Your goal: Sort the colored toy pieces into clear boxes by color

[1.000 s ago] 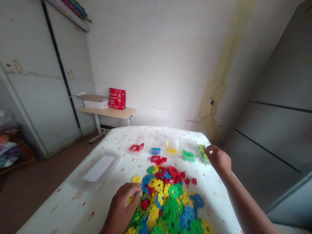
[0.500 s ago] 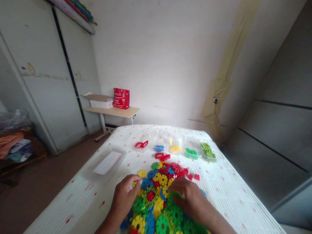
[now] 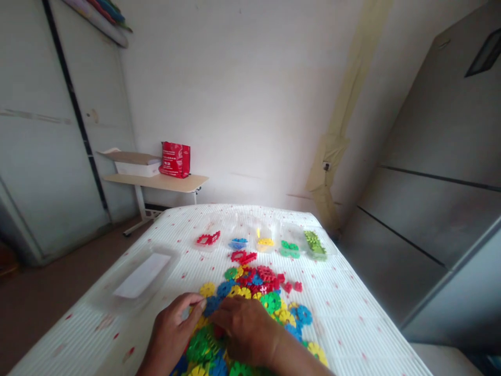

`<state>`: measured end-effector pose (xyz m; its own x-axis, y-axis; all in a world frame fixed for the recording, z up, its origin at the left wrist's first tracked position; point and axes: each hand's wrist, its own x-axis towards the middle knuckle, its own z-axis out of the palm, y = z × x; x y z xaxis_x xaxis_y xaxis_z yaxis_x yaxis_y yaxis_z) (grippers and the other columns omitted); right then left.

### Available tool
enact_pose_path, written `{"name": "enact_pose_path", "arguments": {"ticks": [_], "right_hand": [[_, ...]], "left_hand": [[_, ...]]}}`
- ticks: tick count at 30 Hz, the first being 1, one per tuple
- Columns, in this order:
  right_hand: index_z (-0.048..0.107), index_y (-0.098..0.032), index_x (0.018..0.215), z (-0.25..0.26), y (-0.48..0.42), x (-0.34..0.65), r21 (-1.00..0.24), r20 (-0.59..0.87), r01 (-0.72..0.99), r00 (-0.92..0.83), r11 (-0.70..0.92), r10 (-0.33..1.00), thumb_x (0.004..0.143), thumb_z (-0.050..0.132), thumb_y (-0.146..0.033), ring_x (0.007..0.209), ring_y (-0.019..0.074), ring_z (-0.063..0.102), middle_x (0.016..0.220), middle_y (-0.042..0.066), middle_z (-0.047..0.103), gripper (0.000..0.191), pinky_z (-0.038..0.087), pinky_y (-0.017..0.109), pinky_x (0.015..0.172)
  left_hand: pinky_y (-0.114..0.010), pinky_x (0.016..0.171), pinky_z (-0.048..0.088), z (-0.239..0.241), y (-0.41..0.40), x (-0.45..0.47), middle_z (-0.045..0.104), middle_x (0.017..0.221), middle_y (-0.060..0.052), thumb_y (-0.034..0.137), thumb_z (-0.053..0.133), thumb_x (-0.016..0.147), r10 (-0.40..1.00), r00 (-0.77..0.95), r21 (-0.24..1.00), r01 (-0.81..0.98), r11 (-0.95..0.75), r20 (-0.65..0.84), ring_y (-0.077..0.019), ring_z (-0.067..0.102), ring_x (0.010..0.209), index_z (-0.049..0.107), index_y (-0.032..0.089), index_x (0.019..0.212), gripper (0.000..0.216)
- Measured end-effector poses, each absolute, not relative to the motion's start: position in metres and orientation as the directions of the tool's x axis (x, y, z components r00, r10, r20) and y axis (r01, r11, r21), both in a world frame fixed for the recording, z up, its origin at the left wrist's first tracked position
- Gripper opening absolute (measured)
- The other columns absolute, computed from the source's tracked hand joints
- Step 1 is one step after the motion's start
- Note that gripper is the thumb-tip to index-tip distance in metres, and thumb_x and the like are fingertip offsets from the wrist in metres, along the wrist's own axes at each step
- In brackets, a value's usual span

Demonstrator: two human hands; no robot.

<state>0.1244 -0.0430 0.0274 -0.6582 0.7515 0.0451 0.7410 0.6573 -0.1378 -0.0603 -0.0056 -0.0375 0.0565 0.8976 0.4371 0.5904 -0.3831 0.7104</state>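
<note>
A loose pile of plastic gear-shaped building pieces (image 3: pixel 271 302) in blue, yellow, green and red lies at the front of the table. At its left edge is my left hand (image 3: pixel 172 326), thumb and forefinger pinched together; whatever is between them is too small to make out. My right hand (image 3: pixel 248 326) reaches across the middle of the pile, fingers bent down among the pieces beside a blue gear piece (image 3: pixel 212 305). Its fingertips are mostly hidden, and I cannot make out what they grip. Red pieces (image 3: pixel 243 257) lie just beyond the pile.
Clear plastic boxes stand in a row at the back, holding red pieces (image 3: pixel 209 238), blue pieces (image 3: pixel 238 243), yellow pieces (image 3: pixel 265 242), green pieces (image 3: pixel 289 248) and light green pieces (image 3: pixel 313 243). A clear tray with white paper (image 3: pixel 143 275) lies left. A red bag (image 3: pixel 176 160) is on a side table.
My right hand has moved left across the pile, closer to my left hand, uncovering green, yellow and blue pieces on the right. My left hand stays pinched. The view has turned slightly right.
</note>
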Motion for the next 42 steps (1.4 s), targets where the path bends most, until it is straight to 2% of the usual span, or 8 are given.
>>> {"name": "enact_pose_path", "arguments": {"ticks": [5, 9, 15, 20, 28, 33, 38, 42], "right_hand": [[0.056, -0.027, 0.105, 0.037, -0.042, 0.145, -0.192, 0.081, 0.807, -0.554, 0.558, 0.829, 0.064, 0.064, -0.033, 0.086, 0.0183, 0.057, 0.099, 0.002, 0.059, 0.042, 0.045, 0.024, 0.065], [0.055, -0.028, 0.109, 0.049, -0.030, 0.196, -0.277, 0.215, 0.888, -0.314, 0.366, 0.925, 0.067, 0.063, -0.027, 0.088, 0.0154, 0.057, 0.102, 0.002, 0.058, 0.042, 0.045, 0.023, 0.071], [0.060, -0.023, 0.105, 0.060, -0.002, 0.304, -0.217, 0.304, 0.953, 0.272, -0.212, 0.913, 0.073, 0.057, -0.037, 0.082, 0.0174, 0.061, 0.097, 0.007, 0.064, 0.035, 0.046, 0.025, 0.069], [0.063, -0.020, 0.100, 0.064, 0.020, 0.352, -0.146, 0.264, 0.848, 0.529, -0.509, 0.806, 0.076, 0.052, -0.050, 0.075, 0.0182, 0.063, 0.089, 0.011, 0.066, 0.041, 0.046, 0.026, 0.063], [0.063, -0.016, 0.100, 0.053, 0.030, 0.355, -0.074, 0.288, 0.799, 0.591, -0.597, 0.754, 0.071, 0.048, -0.062, 0.080, 0.0253, 0.063, 0.092, 0.014, 0.063, 0.057, 0.046, 0.032, 0.059], [0.064, -0.019, 0.097, 0.061, 0.005, 0.337, -0.071, 0.416, 0.846, 0.507, -0.529, 0.755, 0.082, 0.039, -0.051, 0.079, 0.0208, 0.061, 0.093, 0.011, 0.063, 0.043, 0.041, 0.026, 0.056], [0.064, -0.020, 0.087, 0.036, -0.021, 0.307, -0.148, 0.539, 0.941, 0.336, -0.306, 0.772, 0.085, 0.037, -0.039, 0.073, 0.0153, 0.060, 0.090, 0.006, 0.065, 0.033, 0.034, 0.022, 0.053], [0.062, -0.019, 0.077, 0.005, -0.036, 0.287, -0.253, 0.494, 0.964, 0.202, -0.083, 0.846, 0.086, 0.034, -0.038, 0.068, 0.0150, 0.060, 0.082, 0.006, 0.066, 0.035, 0.036, 0.022, 0.056]], "left_hand": [[-0.019, 0.064, 0.051, -0.036, -0.006, -0.061, 0.070, 0.072, 0.001, 0.046, 0.051, 0.074, 0.907, 0.052, 0.709, 0.605, -0.362, 0.418, -0.0151, 0.066, 0.070, 0.066, 0.023, 0.073, 0.028], [-0.018, 0.065, 0.051, -0.035, -0.008, -0.061, 0.071, 0.073, 0.001, 0.047, 0.051, 0.074, 0.902, 0.058, 0.707, 0.600, -0.374, 0.427, -0.0148, 0.066, 0.070, 0.066, 0.023, 0.073, 0.028], [-0.017, 0.061, 0.051, -0.035, -0.009, -0.058, 0.070, 0.072, 0.001, 0.046, 0.051, 0.074, 0.906, 0.064, 0.724, 0.580, -0.374, 0.417, -0.0146, 0.066, 0.069, 0.066, 0.023, 0.072, 0.028], [-0.017, 0.062, 0.051, -0.035, -0.009, -0.057, 0.071, 0.072, 0.001, 0.047, 0.051, 0.074, 0.911, 0.072, 0.721, 0.587, -0.368, 0.406, -0.0151, 0.066, 0.070, 0.066, 0.023, 0.072, 0.029], [-0.017, 0.061, 0.051, -0.036, -0.009, -0.059, 0.070, 0.071, 0.001, 0.046, 0.051, 0.074, 0.914, 0.064, 0.721, 0.593, -0.358, 0.401, -0.0151, 0.066, 0.068, 0.066, 0.023, 0.072, 0.027], [-0.018, 0.062, 0.051, -0.037, -0.009, -0.058, 0.071, 0.073, 0.001, 0.044, 0.051, 0.075, 0.918, 0.071, 0.724, 0.592, -0.354, 0.391, -0.0153, 0.066, 0.070, 0.066, 0.022, 0.074, 0.027], [-0.019, 0.064, 0.051, -0.035, -0.010, -0.059, 0.070, 0.073, 0.000, 0.043, 0.050, 0.076, 0.913, 0.073, 0.712, 0.603, -0.360, 0.400, -0.0152, 0.066, 0.071, 0.065, 0.021, 0.074, 0.026], [-0.020, 0.064, 0.050, -0.031, -0.010, -0.060, 0.070, 0.072, 0.001, 0.042, 0.050, 0.076, 0.910, 0.056, 0.703, 0.617, -0.354, 0.410, -0.0150, 0.065, 0.069, 0.065, 0.021, 0.074, 0.026]]}}
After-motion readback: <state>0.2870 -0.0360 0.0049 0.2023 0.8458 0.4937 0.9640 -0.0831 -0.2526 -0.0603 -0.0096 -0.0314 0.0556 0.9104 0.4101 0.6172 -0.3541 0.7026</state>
